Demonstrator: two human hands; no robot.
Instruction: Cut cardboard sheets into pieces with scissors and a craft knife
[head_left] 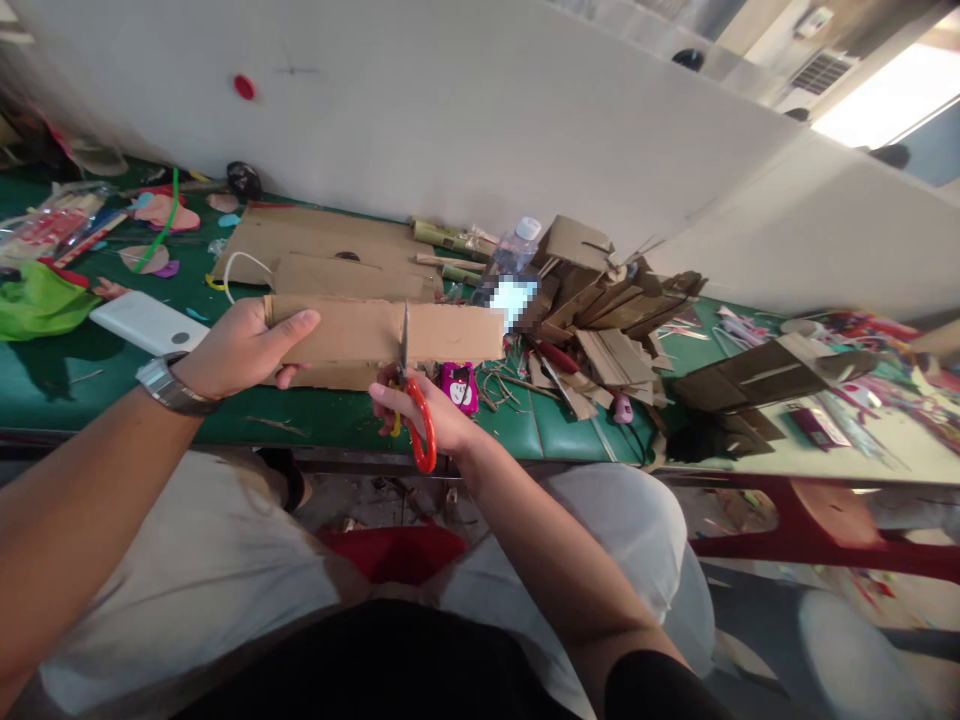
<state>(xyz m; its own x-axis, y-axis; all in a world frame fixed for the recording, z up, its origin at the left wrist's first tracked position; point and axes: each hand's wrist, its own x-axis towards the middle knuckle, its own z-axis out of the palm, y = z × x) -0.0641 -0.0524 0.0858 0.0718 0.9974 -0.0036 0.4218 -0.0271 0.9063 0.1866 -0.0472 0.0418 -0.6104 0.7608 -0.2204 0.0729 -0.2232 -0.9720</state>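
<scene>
A long strip of brown cardboard [341, 331] lies level above the table's front part. My left hand [244, 345] grips its left end, thumb on top and fingers underneath. In my right hand [427, 405] is a pair of scissors [424, 430] with orange-red handles. Their blade stands across the strip, right of its middle, pointing away from me; how far the cut runs, I cannot tell. Beneath the strip, more cardboard [337, 376] shows along its near edge. A small purple packet [458, 387] with a white face print lies just right of the scissors.
Flat cardboard [315, 235] lies behind the strip, near bamboo pieces [442, 238]. Stacked cardboard shapes [592, 280] and a clear bottle [517, 245] stand to the right. A white power bank [146, 322] and a green bag [45, 300] are left. A cardboard structure [772, 375] stands farther right.
</scene>
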